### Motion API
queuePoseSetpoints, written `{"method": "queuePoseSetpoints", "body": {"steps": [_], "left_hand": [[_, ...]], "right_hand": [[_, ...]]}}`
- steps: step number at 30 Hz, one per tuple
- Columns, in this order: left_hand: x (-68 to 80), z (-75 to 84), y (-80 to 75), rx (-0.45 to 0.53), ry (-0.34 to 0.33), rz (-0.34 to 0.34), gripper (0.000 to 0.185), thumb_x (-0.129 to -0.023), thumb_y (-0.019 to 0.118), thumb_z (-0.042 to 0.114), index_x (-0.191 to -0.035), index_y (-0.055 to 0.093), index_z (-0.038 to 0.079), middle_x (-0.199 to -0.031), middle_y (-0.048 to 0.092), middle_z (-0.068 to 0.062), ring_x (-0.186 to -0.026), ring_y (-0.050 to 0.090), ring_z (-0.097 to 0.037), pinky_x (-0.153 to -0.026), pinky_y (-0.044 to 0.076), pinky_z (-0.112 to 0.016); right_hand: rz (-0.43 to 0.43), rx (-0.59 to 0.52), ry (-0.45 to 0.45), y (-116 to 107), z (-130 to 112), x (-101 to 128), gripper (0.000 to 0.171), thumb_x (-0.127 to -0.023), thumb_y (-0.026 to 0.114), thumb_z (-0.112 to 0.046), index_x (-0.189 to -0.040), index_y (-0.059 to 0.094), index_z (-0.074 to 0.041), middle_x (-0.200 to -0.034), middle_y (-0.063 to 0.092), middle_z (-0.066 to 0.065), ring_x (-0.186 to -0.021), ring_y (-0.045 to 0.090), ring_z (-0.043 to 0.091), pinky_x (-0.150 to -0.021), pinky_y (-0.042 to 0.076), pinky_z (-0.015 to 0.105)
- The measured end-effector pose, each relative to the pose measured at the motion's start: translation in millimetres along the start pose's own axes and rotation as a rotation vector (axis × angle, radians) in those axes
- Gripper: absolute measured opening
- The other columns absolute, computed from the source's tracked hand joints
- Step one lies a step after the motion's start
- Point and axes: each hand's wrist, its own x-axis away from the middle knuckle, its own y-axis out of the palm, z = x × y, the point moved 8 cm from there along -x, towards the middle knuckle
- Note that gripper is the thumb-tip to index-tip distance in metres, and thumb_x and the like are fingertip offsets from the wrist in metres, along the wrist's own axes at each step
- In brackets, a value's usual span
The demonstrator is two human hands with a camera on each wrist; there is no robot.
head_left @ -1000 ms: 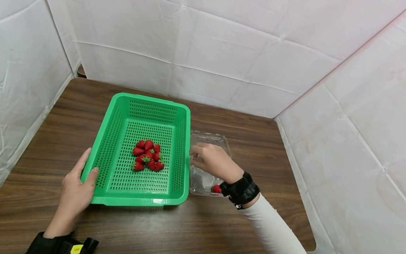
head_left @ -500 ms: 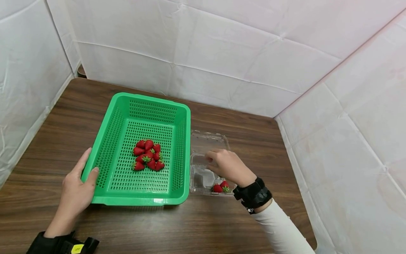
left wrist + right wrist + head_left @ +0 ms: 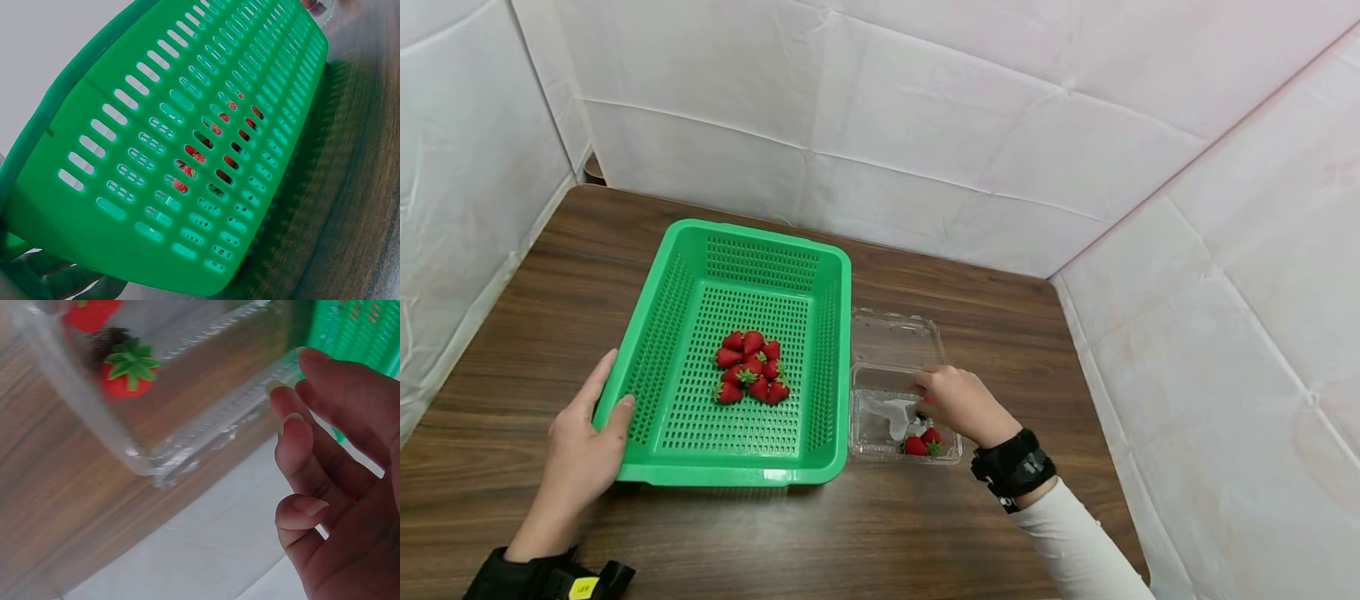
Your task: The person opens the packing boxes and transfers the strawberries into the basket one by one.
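A green slotted basket (image 3: 658, 333) sits on the brown table and holds a cluster of several strawberries (image 3: 749, 367). My left hand (image 3: 591, 417) grips its near left corner, thumb over the rim; in the left wrist view the basket wall (image 3: 206, 144) fills the frame and red berries (image 3: 194, 155) show through its slots. To the basket's right lies an open clear clamshell box (image 3: 872, 417) with two strawberries (image 3: 922, 442) in its near corner. My right hand (image 3: 947, 398) hovers over that box, fingers (image 3: 300, 444) loosely bent beside the box rim (image 3: 187, 450), holding nothing, near a strawberry (image 3: 128, 372).
White sheeted walls (image 3: 925, 125) close in the table on the back, left and right. The table's right edge (image 3: 1097, 433) runs close to the clamshell box. Bare wood (image 3: 850, 533) lies in front of the basket and box.
My right hand has slid from the box's left side by the basket toward the near right of the box, uncovering the two strawberries. The left hand and basket have stayed put.
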Motion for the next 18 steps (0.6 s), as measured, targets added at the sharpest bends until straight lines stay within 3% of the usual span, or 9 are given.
{"method": "queuePoseSetpoints", "body": {"steps": [10,13,18], "left_hand": [[-0.3,1.3,-0.4,0.006,0.012,-0.002,0.059,-0.105,0.037,0.026,-0.155,0.009,0.035,-0.157,0.023,-0.026,-0.137,0.031,-0.05,-0.095,0.033,-0.068],[-0.7,1.7,-0.6,0.008,0.013,0.0,0.059,-0.105,0.037,0.027,-0.155,0.009,0.036,-0.157,0.023,-0.025,-0.137,0.03,-0.05,-0.095,0.033,-0.068],[-0.2,1.3,-0.8,-0.001,0.018,0.002,0.059,-0.105,0.037,0.027,-0.155,0.009,0.036,-0.157,0.024,-0.026,-0.136,0.032,-0.051,-0.094,0.034,-0.067]], "right_hand": [[-0.057,0.081,0.05,18,16,1,0.03,-0.085,0.075,-0.016,-0.114,0.069,-0.011,-0.105,0.071,0.007,-0.077,0.066,0.017,-0.059,0.05,0.029],[-0.035,0.17,0.032,24,20,1,0.031,-0.084,0.076,-0.015,-0.114,0.07,-0.01,-0.105,0.07,0.008,-0.068,0.063,0.016,-0.052,0.045,0.027],[0.03,0.264,0.013,32,23,2,0.026,-0.081,0.077,-0.008,-0.106,0.073,-0.01,-0.099,0.07,0.008,-0.064,0.06,0.015,-0.053,0.045,0.027]]}}
